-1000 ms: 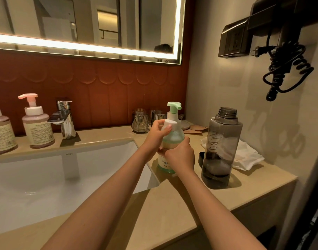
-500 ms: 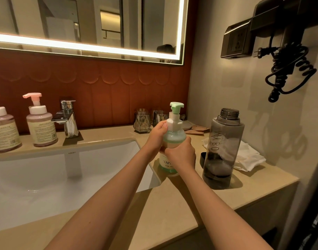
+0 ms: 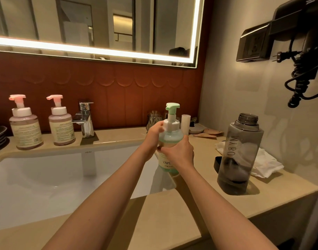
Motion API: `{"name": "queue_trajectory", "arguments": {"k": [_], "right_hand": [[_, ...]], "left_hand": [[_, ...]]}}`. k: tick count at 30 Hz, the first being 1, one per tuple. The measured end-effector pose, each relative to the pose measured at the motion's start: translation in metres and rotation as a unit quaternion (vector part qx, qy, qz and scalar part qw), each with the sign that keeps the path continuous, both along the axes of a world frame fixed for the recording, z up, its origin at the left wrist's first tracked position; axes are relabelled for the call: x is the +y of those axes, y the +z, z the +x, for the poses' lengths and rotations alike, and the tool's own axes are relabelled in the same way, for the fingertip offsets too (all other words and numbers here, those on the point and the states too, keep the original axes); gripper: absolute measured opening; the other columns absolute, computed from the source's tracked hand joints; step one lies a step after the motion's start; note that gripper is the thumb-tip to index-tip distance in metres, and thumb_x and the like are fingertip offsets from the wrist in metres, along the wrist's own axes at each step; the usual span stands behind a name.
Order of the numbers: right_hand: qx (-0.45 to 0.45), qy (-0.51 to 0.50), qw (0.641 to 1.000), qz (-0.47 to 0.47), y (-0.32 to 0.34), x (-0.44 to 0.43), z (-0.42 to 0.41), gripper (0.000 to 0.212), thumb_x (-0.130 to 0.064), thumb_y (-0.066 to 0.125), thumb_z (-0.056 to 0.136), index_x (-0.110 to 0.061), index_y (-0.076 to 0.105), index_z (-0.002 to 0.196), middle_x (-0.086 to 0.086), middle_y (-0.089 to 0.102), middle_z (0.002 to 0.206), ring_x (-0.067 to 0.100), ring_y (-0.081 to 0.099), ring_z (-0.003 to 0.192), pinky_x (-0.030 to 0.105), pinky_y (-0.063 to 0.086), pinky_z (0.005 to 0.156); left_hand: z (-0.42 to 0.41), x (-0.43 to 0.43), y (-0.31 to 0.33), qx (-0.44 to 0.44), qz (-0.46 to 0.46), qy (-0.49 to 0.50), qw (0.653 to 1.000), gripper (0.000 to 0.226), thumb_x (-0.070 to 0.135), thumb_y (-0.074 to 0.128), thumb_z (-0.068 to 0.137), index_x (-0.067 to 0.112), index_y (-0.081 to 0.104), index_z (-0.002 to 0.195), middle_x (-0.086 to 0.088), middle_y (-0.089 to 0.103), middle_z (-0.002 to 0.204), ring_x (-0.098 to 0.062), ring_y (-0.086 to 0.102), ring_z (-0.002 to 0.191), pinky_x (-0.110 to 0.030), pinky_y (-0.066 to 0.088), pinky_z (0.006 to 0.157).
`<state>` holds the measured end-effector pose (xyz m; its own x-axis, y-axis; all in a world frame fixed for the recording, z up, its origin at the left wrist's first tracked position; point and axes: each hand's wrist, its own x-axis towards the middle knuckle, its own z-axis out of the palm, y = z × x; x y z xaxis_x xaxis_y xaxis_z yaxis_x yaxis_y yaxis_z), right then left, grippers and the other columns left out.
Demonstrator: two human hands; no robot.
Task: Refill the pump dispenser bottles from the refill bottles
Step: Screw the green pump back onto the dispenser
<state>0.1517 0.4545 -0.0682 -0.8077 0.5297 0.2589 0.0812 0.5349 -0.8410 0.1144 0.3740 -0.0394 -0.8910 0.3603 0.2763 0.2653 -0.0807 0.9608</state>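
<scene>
My left hand [image 3: 154, 136] curls its fingers round the white collar of the green pump bottle [image 3: 170, 139]; my right hand [image 3: 180, 153] wraps its body. The bottle is upright at the sink's [image 3: 46, 177] right corner. The uncapped grey refill bottle [image 3: 241, 156] stands near on the counter [image 3: 172, 213].

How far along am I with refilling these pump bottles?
Done: the grey refill bottle stands uncapped, its black cap beside it. In hand: your left hand grips the green pump bottle at its collar, your right hand round its body, pump on. Left: I cannot tell if it's filled; two pink pump bottles stand closed by the tap.
</scene>
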Motion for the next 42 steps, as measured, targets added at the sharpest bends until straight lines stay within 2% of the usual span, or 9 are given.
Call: {"name": "queue_trajectory", "arguments": {"k": [5, 12, 15, 19, 27, 33, 37, 40, 42], "right_hand": [[0.013, 0.024, 1.000, 0.000, 0.006, -0.024, -0.016, 0.076, -0.033, 0.083, 0.065, -0.012, 0.041, 0.124, 0.004, 0.058, 0.120, 0.022, 0.056, 0.113, 0.032, 0.046, 0.087], [0.016, 0.073, 0.997, -0.010, 0.020, -0.059, -0.047, 0.071, -0.030, 0.084, 0.065, -0.012, 0.045, 0.121, 0.004, 0.059, 0.118, 0.022, 0.057, 0.112, 0.033, 0.047, 0.087], [0.018, 0.094, 0.995, -0.021, 0.024, -0.073, -0.065, 0.070, -0.027, 0.083, 0.067, -0.010, 0.045, 0.122, 0.004, 0.059, 0.118, 0.022, 0.057, 0.113, 0.030, 0.045, 0.084], [0.020, 0.109, 0.993, -0.031, 0.023, -0.091, -0.093, 0.069, -0.027, 0.084, 0.065, -0.011, 0.046, 0.121, 0.004, 0.059, 0.116, 0.022, 0.057, 0.111, 0.025, 0.040, 0.076], [0.009, 0.134, 0.990, -0.044, 0.014, -0.108, -0.153, 0.069, -0.025, 0.083, 0.067, -0.010, 0.046, 0.123, 0.003, 0.058, 0.116, 0.020, 0.055, 0.112, 0.025, 0.040, 0.078], [0.011, 0.136, 0.989, -0.056, 0.004, -0.113, -0.192, 0.070, -0.028, 0.084, 0.065, -0.010, 0.047, 0.122, 0.003, 0.059, 0.115, 0.020, 0.055, 0.111, 0.026, 0.042, 0.079], [0.020, 0.141, 0.988, -0.058, 0.001, -0.116, -0.209, 0.069, -0.027, 0.083, 0.064, -0.009, 0.047, 0.120, 0.004, 0.059, 0.115, 0.021, 0.056, 0.110, 0.026, 0.042, 0.076], [0.020, 0.151, 0.987, -0.054, -0.003, -0.118, -0.222, 0.069, -0.025, 0.083, 0.065, -0.009, 0.046, 0.121, 0.004, 0.059, 0.116, 0.021, 0.055, 0.111, 0.024, 0.040, 0.076], [0.025, 0.157, 0.986, -0.053, -0.005, -0.121, -0.229, 0.070, -0.024, 0.083, 0.065, -0.009, 0.045, 0.122, 0.005, 0.059, 0.118, 0.022, 0.055, 0.112, 0.025, 0.041, 0.078]], "left_hand": [[-0.010, -0.026, 0.005, -0.007, 0.016, 0.030, 0.999, 0.044, 0.005, 0.029, 0.089, 0.010, 0.055, 0.125, -0.005, 0.057, 0.106, -0.015, 0.052, 0.090, -0.025, 0.040, 0.067], [-0.035, -0.062, 0.012, -0.011, 0.027, 0.076, 0.997, 0.036, 0.001, 0.031, 0.086, 0.013, 0.054, 0.109, 0.002, 0.057, 0.089, -0.010, 0.052, 0.080, -0.025, 0.043, 0.068], [-0.051, -0.077, 0.015, -0.017, 0.030, 0.085, 0.996, 0.039, 0.010, 0.035, 0.081, 0.011, 0.056, 0.115, 0.000, 0.057, 0.091, -0.012, 0.053, 0.081, -0.026, 0.044, 0.069], [-0.078, -0.095, 0.014, -0.023, 0.032, 0.108, 0.993, 0.043, 0.003, 0.030, 0.087, 0.008, 0.053, 0.123, 0.000, 0.057, 0.093, -0.012, 0.053, 0.083, -0.025, 0.044, 0.068], [-0.131, -0.115, 0.000, -0.043, 0.054, 0.133, 0.989, 0.045, 0.000, 0.030, 0.085, 0.007, 0.055, 0.122, -0.008, 0.058, 0.105, -0.015, 0.055, 0.087, -0.023, 0.043, 0.063], [-0.165, -0.120, -0.017, -0.035, 0.052, 0.149, 0.987, 0.043, 0.001, 0.032, 0.088, 0.007, 0.053, 0.125, -0.007, 0.059, 0.107, -0.012, 0.055, 0.087, -0.022, 0.042, 0.063], [-0.178, -0.124, -0.020, -0.024, 0.060, 0.160, 0.985, 0.040, 0.005, 0.035, 0.091, 0.008, 0.052, 0.126, -0.004, 0.058, 0.106, -0.007, 0.054, 0.085, -0.019, 0.041, 0.062], [-0.185, -0.126, -0.021, -0.032, 0.067, 0.173, 0.982, 0.037, 0.007, 0.035, 0.093, 0.009, 0.052, 0.126, 0.000, 0.058, 0.100, -0.006, 0.053, 0.081, -0.013, 0.043, 0.053], [-0.190, -0.128, -0.020, -0.033, 0.070, 0.182, 0.980, 0.037, 0.009, 0.035, 0.094, 0.010, 0.052, 0.126, 0.002, 0.057, 0.097, -0.006, 0.053, 0.080, -0.015, 0.042, 0.054]]}}
